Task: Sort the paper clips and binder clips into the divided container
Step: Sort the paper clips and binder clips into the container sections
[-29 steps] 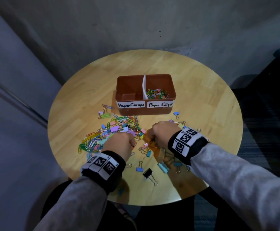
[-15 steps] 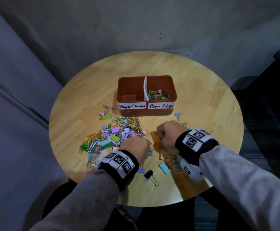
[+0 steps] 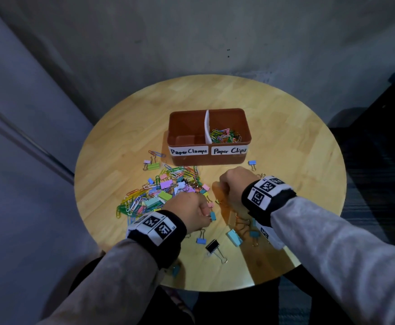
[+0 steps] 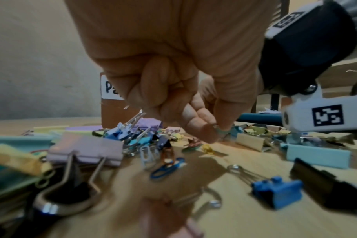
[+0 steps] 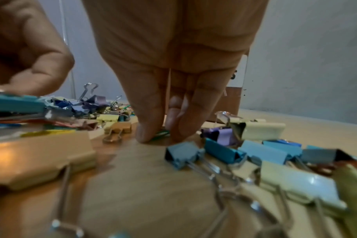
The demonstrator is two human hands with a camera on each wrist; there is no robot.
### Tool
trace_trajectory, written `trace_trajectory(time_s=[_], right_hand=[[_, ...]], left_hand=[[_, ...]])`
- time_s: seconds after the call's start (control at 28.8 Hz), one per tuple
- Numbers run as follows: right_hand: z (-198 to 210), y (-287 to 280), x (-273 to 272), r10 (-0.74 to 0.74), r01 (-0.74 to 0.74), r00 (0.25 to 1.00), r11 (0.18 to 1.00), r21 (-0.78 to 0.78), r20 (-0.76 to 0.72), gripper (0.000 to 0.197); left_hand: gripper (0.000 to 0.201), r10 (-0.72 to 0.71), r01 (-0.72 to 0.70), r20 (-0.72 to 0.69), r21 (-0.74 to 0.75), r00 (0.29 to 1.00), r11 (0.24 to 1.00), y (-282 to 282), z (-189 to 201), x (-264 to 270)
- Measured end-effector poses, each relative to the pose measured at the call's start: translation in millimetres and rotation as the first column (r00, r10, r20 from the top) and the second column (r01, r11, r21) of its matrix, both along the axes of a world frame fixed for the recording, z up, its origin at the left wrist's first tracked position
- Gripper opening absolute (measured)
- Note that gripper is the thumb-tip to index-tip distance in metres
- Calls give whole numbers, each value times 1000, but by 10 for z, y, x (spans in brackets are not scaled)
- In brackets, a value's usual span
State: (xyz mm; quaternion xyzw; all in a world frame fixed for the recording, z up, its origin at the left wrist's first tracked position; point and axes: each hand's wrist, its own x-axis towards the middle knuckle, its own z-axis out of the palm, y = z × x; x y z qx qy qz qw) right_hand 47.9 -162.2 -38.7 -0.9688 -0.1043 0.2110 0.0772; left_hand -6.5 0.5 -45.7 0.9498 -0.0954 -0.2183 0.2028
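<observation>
A brown divided container (image 3: pixel 209 158) stands mid-table. Its right half, labelled Paper Clips, holds coloured paper clips (image 3: pixel 224 136); the left half, labelled Paper Clamps, looks empty. A mixed pile of clips (image 3: pixel 166 191) lies in front of it on the left. My left hand (image 3: pixel 206 211) sits at the pile's near right edge, its fingers curled, and pinches what looks like a small teal binder clip (image 4: pixel 234 130) at the table surface (image 4: pixel 218 132). My right hand (image 5: pixel 159 136) pinches a green paper clip (image 5: pixel 163 133) flat on the wood, right of the pile.
Loose binder clips lie near the round table's front edge (image 3: pixel 215 287): a black one (image 3: pixel 213 246), a light blue one (image 3: pixel 234 238), and more under my right wrist. A small blue one (image 3: pixel 252 163) lies right of the container. Walls stand close behind and on the left.
My left hand has slid right from the pile toward the scattered binder clips. My right hand has stayed almost in place, fingertips down on the table.
</observation>
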Motion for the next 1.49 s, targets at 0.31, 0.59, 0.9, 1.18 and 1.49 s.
trace_trajectory(time_s=[0.31,0.59,0.9,1.18,1.49], right_hand=[[20,-16,-35,-116,118,993,988,101,-23,18],[86,70,-89,-39,53,997,971,233,-63,36],[104,226,-214,170,-170,985,985,10,-42,25],[32,196,-210,180,-183,982,981,-58,-58,9],[4,-21,-151,-8,7,1000,995,100,12,10]], left_hand=[[27,27,-27,92,-9,995,1000,52,-12,44],[13,-45,47,-17,196,999,979,131,7,-59],[32,-68,68,-9,264,998,962,-17,-71,-108],[14,15,-33,111,156,994,987,-18,-53,-26],[39,-68,47,62,297,996,954,-241,-52,208]])
